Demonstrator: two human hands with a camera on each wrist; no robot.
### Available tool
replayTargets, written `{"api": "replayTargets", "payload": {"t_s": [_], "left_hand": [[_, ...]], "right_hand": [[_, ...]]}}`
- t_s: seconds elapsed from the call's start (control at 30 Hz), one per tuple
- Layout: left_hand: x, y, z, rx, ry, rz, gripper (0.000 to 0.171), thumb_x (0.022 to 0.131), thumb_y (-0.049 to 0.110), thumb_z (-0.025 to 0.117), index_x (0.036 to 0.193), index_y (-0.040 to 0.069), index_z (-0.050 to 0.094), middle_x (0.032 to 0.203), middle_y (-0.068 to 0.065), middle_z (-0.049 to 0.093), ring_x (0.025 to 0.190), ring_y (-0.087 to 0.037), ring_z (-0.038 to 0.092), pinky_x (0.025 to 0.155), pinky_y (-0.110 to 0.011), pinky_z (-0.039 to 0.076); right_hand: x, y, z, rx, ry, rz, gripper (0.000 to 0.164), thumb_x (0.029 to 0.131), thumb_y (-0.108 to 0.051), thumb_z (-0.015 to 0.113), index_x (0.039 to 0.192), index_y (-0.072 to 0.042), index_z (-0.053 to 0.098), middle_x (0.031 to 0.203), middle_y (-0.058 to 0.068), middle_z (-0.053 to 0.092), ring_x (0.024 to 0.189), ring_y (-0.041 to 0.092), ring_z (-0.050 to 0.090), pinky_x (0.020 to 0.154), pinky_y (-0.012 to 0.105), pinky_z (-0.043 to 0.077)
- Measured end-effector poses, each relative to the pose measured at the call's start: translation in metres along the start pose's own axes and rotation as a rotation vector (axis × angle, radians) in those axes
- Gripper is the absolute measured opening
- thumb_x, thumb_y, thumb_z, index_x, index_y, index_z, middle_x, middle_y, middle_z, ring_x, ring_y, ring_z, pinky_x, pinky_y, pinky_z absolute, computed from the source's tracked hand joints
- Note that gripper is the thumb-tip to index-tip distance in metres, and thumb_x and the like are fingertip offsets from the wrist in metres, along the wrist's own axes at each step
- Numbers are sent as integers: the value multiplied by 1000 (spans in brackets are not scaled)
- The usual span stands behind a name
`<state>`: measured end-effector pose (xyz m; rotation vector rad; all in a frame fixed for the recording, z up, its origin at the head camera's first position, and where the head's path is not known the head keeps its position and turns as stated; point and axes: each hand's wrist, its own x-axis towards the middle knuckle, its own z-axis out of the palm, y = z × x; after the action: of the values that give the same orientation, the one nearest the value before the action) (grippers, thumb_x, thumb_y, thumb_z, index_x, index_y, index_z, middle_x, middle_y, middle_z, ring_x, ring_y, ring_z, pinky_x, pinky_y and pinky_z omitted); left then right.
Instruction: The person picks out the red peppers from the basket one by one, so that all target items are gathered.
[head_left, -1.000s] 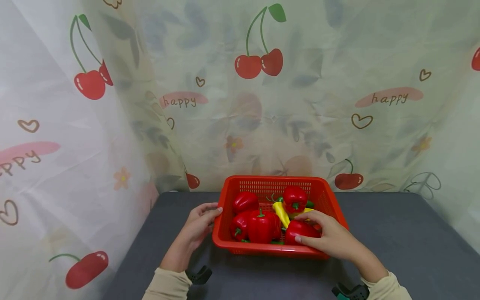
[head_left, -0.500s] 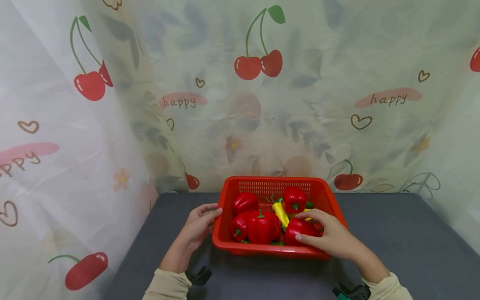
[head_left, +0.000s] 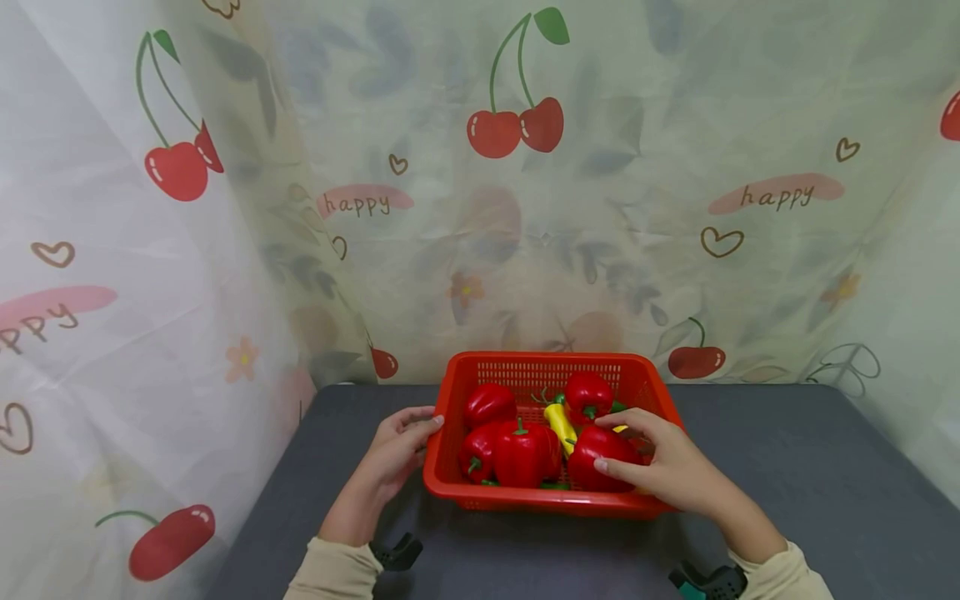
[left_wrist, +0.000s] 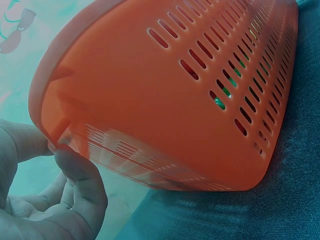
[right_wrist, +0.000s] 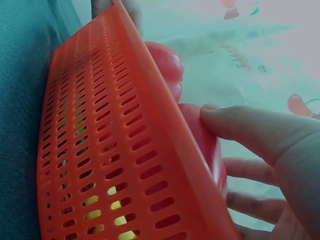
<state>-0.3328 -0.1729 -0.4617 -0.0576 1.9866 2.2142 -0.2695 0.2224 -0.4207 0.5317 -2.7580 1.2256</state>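
Note:
A red plastic basket with slotted walls holds several red bell peppers, among them an upright one with a green stem. My left hand is at the basket's left side; in the left wrist view its thumb and a finger pinch the rim. At the basket's front right, my right hand grips a red bell pepper between thumb and fingers. The right wrist view shows the thumb on this bell pepper, just above the rim. Its lower part is hidden by the basket wall.
Yellow peppers and some green ones lie partly covered among the red ones. The basket stands on a dark grey table, near its back edge. A printed curtain hangs behind and at both sides.
My right hand has lifted the front-right bell pepper slightly and turned it a little. The left hand and the basket stay in place.

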Motion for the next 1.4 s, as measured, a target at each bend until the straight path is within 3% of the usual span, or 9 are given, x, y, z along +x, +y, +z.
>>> {"api": "replayTargets", "payload": {"t_s": [0.2,0.5,1.0,1.4], "left_hand": [[-1,1,0,4,-1,1,43,101,19,74,137,1,60,112,-12,75,90,-18,73,81,-35,65],[-1,1,0,1,-1,0,43,100,19,75,136,1,61,112,-11,75,90,-18,73,82,-35,65],[-1,2,1,8,1,2,43,101,20,74,137,2,60,115,-14,75,92,-18,74,83,-36,66],[-1,0,0,4,2,2,43,101,19,74,137,2,60,116,-14,75,92,-19,74,83,-36,66]], "right_hand": [[-2,-2,-6,-36,35,-33,48,89,-42,86,131,-25,70,130,-2,69,110,20,64,87,34,61],[-7,-4,-21,-31,86,-22,49,91,-42,84,134,-25,68,136,4,67,113,24,66,85,33,61],[-16,-2,-52,-104,202,-9,53,94,-36,83,140,-15,65,140,11,66,115,31,67,85,22,58],[-23,9,-74,-101,260,36,58,96,-30,81,146,-12,61,143,20,62,114,42,68,78,14,55]]}}
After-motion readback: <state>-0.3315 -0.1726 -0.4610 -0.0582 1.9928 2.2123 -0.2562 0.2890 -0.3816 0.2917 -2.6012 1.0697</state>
